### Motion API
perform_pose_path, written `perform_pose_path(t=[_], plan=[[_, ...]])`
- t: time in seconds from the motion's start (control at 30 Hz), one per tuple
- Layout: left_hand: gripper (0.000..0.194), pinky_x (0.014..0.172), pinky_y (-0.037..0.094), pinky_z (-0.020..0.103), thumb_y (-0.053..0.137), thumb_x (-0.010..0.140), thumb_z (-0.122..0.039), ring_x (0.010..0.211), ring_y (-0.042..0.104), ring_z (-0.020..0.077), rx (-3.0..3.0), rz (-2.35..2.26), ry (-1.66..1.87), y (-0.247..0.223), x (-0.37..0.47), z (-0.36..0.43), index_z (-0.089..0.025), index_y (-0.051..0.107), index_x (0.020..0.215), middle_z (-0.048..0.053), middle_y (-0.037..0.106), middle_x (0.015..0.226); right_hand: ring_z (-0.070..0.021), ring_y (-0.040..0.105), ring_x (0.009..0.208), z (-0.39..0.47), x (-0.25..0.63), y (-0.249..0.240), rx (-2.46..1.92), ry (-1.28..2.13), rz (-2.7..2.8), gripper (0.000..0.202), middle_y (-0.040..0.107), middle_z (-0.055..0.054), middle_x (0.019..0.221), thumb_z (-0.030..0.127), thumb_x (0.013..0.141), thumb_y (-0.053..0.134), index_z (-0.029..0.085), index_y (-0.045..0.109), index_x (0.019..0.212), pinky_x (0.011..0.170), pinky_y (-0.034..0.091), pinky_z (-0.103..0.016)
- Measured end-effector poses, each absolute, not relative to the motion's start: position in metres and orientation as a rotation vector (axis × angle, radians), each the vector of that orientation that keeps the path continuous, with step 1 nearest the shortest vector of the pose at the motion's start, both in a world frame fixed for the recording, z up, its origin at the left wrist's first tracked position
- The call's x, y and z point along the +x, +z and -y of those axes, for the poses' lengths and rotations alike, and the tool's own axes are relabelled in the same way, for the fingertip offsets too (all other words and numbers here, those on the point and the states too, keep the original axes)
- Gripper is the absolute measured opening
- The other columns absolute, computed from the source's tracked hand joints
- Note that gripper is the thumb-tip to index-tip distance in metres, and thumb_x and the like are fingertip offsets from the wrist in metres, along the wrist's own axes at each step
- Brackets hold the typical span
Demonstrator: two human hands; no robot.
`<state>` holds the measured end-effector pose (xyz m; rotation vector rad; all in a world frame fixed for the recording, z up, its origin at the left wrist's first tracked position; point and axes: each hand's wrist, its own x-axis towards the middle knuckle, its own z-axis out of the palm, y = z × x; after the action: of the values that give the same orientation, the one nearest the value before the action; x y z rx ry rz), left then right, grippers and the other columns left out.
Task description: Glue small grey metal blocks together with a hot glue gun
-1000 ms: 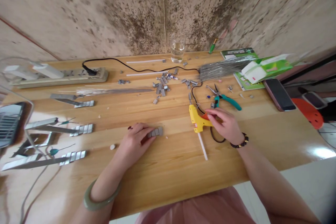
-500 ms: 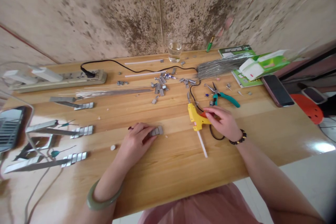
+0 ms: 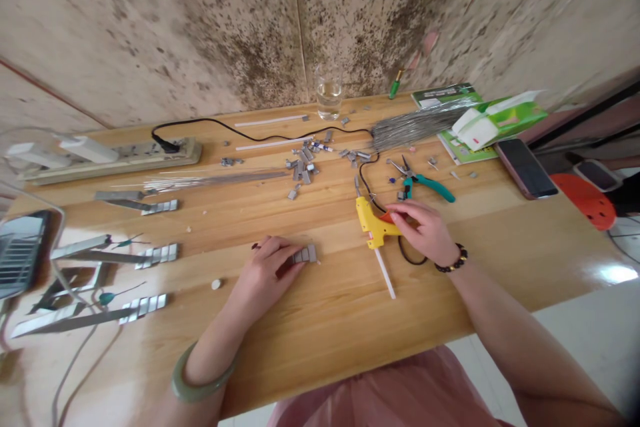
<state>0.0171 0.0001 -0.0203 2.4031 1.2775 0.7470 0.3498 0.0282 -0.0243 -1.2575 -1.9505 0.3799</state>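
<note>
My left hand (image 3: 267, 273) pinches a short row of small grey blocks (image 3: 306, 253) between thumb and fingers, low over the wooden table or resting on it; part of the row is hidden by the fingers. My right hand (image 3: 425, 230) is closed at the handle and orange trigger of a yellow hot glue gun (image 3: 373, 223). A white glue stick (image 3: 385, 273) sticks out of the back of the gun, and its nozzle points away from me. Teal-handled pliers (image 3: 427, 185) lie just beyond my right hand. A small white round piece (image 3: 216, 284) sits left of my left hand.
Loose grey pieces (image 3: 303, 167) are heaped mid-table, beside thin metal wires (image 3: 220, 179). Grey stepped assemblies (image 3: 145, 307) stand at the left. Behind are a power strip (image 3: 185, 150), a glass of water (image 3: 329, 103) and a wire bundle (image 3: 420, 125). A phone (image 3: 527, 170) lies right.
My left hand has shifted slightly to the right with the grey block row. My right hand stays at the glue gun. The whole view has moved a little.
</note>
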Motion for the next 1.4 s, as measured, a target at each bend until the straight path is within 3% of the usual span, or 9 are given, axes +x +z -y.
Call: perform_pose_path(t=[0.2,0.33,0.67,1.1,1.23,1.4], plan=[[0.020,0.079,0.050,0.031,0.060,0.087,-0.029,0.087,0.060,0.0165,2.142,-1.428,0.908,-0.018,0.003,-0.002,-0.021,0.066,0.105,0.004,0.062,0.096,-0.0202,0.067,0.091,-0.027,0.351,-0.024,-1.247,0.331,1.950,0.017,0.072,-0.006,0.094,0.021,0.091,0.054,0.023,0.067,0.103,0.085,0.055,-0.038],[0.022,0.071,0.050,0.029,0.062,0.086,-0.032,0.081,0.058,0.0150,2.052,-1.584,0.981,-0.017,-0.005,-0.004,-0.023,0.066,0.106,0.002,0.061,0.096,-0.0198,0.067,0.090,-0.027,0.351,-0.024,-1.224,0.325,1.949,0.018,0.073,-0.005,0.094,0.020,0.091,0.055,0.023,0.067,0.103,0.085,0.055,-0.037],[0.018,0.077,0.048,0.036,0.061,0.087,-0.028,0.084,0.060,0.0199,2.450,-1.615,0.943,-0.027,-0.004,-0.012,-0.022,0.066,0.103,0.006,0.062,0.093,-0.0205,0.067,0.091,-0.026,0.353,-0.022,-1.204,0.328,1.964,0.019,0.072,-0.005,0.097,0.020,0.091,0.054,0.024,0.067,0.105,0.086,0.055,-0.039],[0.018,0.081,0.045,0.037,0.057,0.089,-0.030,0.087,0.060,0.0210,2.530,-1.552,0.782,-0.031,-0.001,-0.011,-0.020,0.065,0.103,0.007,0.065,0.094,-0.0202,0.067,0.090,-0.026,0.350,-0.024,-1.201,0.325,1.961,0.019,0.073,-0.005,0.095,0.021,0.091,0.054,0.024,0.067,0.104,0.084,0.055,-0.038],[0.023,0.082,0.046,0.038,0.058,0.089,-0.032,0.091,0.061,0.0217,2.525,-1.584,0.840,-0.031,-0.002,-0.013,-0.021,0.063,0.108,0.008,0.064,0.100,-0.0204,0.066,0.090,-0.026,0.349,-0.023,-1.185,0.324,1.953,0.019,0.073,-0.005,0.095,0.021,0.091,0.054,0.024,0.066,0.105,0.084,0.055,-0.039],[0.013,0.077,0.047,0.036,0.062,0.086,-0.025,0.085,0.062,0.0193,2.596,-1.620,1.029,-0.025,-0.002,-0.011,-0.021,0.065,0.098,0.006,0.064,0.094,-0.0204,0.067,0.088,-0.025,0.350,-0.020,-1.158,0.311,1.958,0.019,0.072,-0.005,0.095,0.022,0.092,0.053,0.024,0.067,0.104,0.083,0.055,-0.038]])
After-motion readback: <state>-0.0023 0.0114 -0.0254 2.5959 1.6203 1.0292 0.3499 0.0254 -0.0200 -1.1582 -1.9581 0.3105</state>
